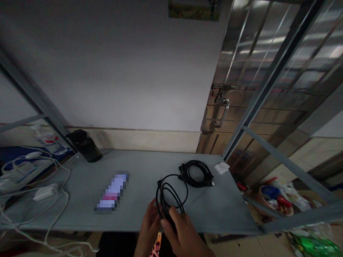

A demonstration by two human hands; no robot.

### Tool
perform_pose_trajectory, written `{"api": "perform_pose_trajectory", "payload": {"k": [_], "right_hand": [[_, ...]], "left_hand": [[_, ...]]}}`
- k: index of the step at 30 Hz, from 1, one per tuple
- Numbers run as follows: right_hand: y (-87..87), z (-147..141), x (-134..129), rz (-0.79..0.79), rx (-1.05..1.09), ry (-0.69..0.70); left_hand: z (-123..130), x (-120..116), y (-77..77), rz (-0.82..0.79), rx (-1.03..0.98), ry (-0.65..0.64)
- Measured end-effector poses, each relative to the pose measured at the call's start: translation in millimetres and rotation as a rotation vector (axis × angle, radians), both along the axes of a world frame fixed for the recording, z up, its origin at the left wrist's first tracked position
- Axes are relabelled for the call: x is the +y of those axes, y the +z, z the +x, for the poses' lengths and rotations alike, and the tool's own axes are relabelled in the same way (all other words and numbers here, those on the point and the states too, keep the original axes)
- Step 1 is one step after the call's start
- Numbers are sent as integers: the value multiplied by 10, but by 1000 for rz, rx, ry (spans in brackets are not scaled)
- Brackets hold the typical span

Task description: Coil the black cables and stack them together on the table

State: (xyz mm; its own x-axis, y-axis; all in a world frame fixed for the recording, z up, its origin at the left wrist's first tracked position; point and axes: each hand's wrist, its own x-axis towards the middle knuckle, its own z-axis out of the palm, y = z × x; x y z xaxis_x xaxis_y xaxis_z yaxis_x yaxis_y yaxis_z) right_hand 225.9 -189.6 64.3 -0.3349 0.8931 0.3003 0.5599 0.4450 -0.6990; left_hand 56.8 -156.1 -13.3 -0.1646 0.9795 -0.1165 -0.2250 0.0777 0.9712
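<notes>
Both hands, left [150, 223] and right [184, 233], grip cable [171, 194] at near surface [80, 200] edge; loop stretches away, toward second coil [197, 173].

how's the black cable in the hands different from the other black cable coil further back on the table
The held cable sits at the table's near edge, gripped by the left hand and right hand; the far coil lies untouched near the white pad. The held cable's loops are loose and wide; the far coil is wound tight. Both are black and thin.
</notes>
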Motion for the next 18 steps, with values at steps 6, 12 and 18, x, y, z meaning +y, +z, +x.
{"api": "perform_pose_trajectory", "payload": {"k": [6,12,18], "right_hand": [[-276,99,-301,-296,370,-349],[-355,159,-360,-321,597,-450],[-257,493,-209,-230,451,-331]], "left_hand": [[43,-38,-137,-127,120,-28],[-44,94,-80,-56,662,-159],[-86,177,176,-39,702,-257]]}}
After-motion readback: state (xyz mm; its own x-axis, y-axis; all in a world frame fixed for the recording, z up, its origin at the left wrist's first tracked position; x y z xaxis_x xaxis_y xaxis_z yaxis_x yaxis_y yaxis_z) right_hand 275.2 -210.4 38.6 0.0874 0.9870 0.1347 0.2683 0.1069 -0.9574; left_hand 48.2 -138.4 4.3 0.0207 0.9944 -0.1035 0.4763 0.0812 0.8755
